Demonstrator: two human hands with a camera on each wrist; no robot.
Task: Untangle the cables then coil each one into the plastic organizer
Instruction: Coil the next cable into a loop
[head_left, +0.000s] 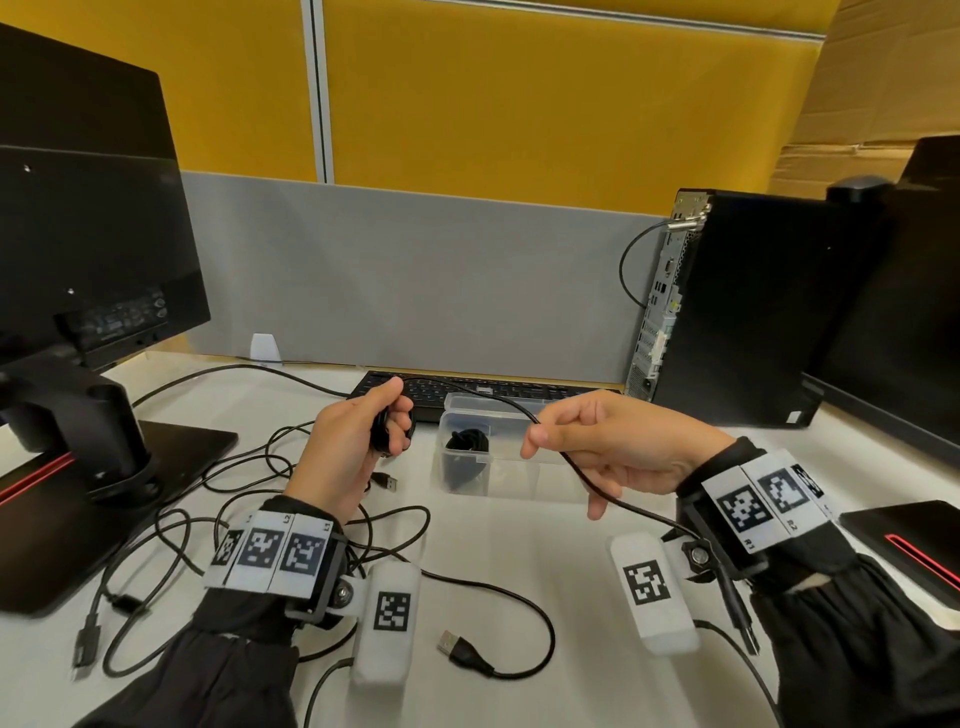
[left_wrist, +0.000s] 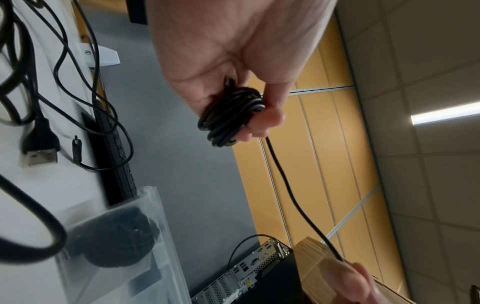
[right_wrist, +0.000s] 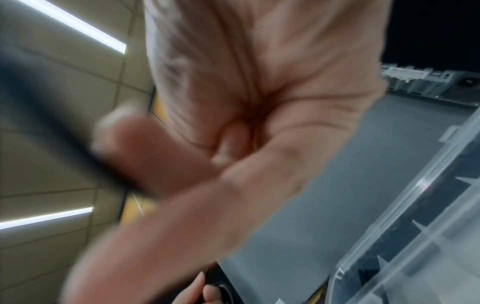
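One black cable (left_wrist: 231, 117), thin, glossy, part-coiled

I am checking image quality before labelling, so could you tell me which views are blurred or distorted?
Head view: sharp, wide-angle bending at the edges. Left wrist view: the small black cable coil in the left hand is crisp, the clear plastic organizer soft. Right wrist view: the right hand is motion-blurred.
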